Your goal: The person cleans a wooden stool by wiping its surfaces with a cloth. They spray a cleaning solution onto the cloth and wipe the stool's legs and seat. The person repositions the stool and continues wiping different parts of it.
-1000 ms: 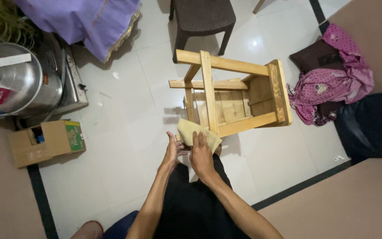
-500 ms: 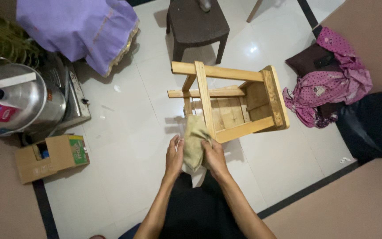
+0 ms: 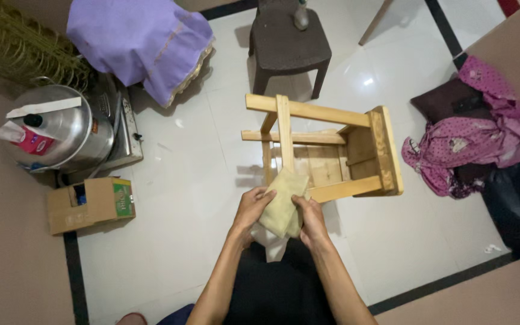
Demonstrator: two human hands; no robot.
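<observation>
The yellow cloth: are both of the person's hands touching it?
Touching. The head view shows the left hand and the right hand gripping the folded yellow cloth from either side, fingers wrapped over its edges, in front of the wooden stool.

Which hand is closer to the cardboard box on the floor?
The left hand. The cardboard box lies off to its left across bare floor. The right hand is farther, on the other side of the folded cloth both hands hold.

Dark plastic stool (image 3: pixel 289 45) at top; purple cloth (image 3: pixel 142 37), steel pot (image 3: pixel 61 129), cardboard box (image 3: pixel 91 203) on left; pink dotted fabric (image 3: pixel 473 141) on right; white tiled floor (image 3: pixel 182 198)
</observation>
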